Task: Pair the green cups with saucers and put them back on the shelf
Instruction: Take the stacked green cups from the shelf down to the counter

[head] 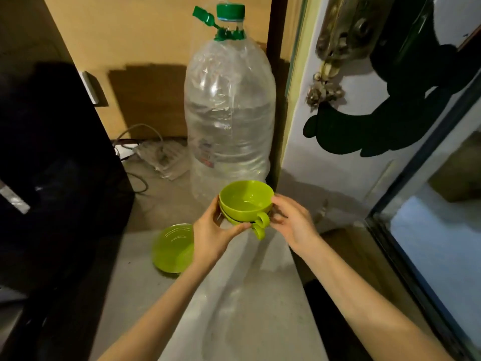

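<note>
The left hand (212, 231) hides part of the saucer (173, 247).

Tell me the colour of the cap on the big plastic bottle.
Dark green cap, seen clearly in the head view.

Dim, yellowish indoor light; the black cabinet (52, 165) at left sinks into shadow, glare glints on the clear bottle (229, 121), edges bow from wide-angle distortion, slightly soft throughout

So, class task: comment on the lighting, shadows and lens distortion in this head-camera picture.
Head view: dim, warm light; the black cabinet at left is nearly featureless; glare streaks on the clear water bottle; the arms cast soft shadows on the grey surface; wide-angle bending slants the edges at the sides; the stacked green cups look sharp.
</note>
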